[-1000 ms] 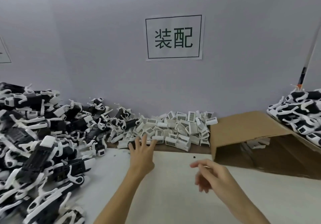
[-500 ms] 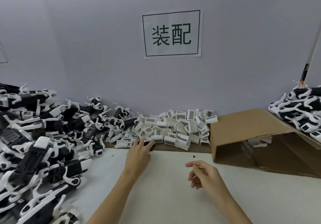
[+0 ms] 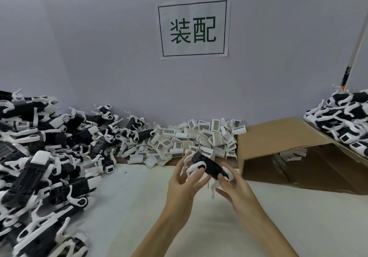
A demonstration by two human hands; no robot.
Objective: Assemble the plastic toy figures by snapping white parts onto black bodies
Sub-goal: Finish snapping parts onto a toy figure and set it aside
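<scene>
Two bare hands meet above a white table (image 3: 127, 207), the left hand (image 3: 184, 185) and right hand (image 3: 236, 185) each curling fingers around opposite ends of one black toy body (image 3: 209, 167) with white clips, loose white parts (image 3: 191, 141) heaped just beyond

A white paper sign (image 3: 193, 30) is stuck to the grey wall (image 3: 79, 47) at about twelve o'clock; inside a thin dark rectangular border it bears two large dark characters, 装配. The small white parts (image 3: 196, 137) heaped below it carry barcode stickers, their bars visible but any digits too small to read.
</scene>
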